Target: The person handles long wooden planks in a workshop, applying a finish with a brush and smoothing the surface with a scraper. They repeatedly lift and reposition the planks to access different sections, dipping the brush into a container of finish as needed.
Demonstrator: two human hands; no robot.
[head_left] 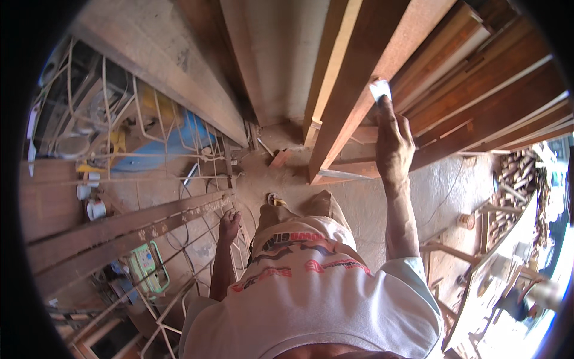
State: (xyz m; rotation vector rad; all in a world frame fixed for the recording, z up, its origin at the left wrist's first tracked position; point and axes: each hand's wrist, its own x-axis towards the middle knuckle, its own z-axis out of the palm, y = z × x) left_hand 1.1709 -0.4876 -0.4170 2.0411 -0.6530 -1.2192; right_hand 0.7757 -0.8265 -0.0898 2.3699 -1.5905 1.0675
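Observation:
My right hand (396,149) is raised in front of me, its fingers closed on a small whitish flat piece (379,90); glare hides what kind it is. The piece touches the narrow edge of a long reddish-brown wooden board (353,116) that stands leaning before me. Low at my left side hangs my left hand (229,225), its fingers curled in beside a metal grille (197,179). Whatever the left fingers may hold is hidden.
More brown boards (478,102) lean at the right. A grey panel (161,66) stands at the front left. Below it on the left are a long dark wooden beam (119,233) and a green-framed case (146,266). A person (517,302) is at the far right, near a long table (496,263).

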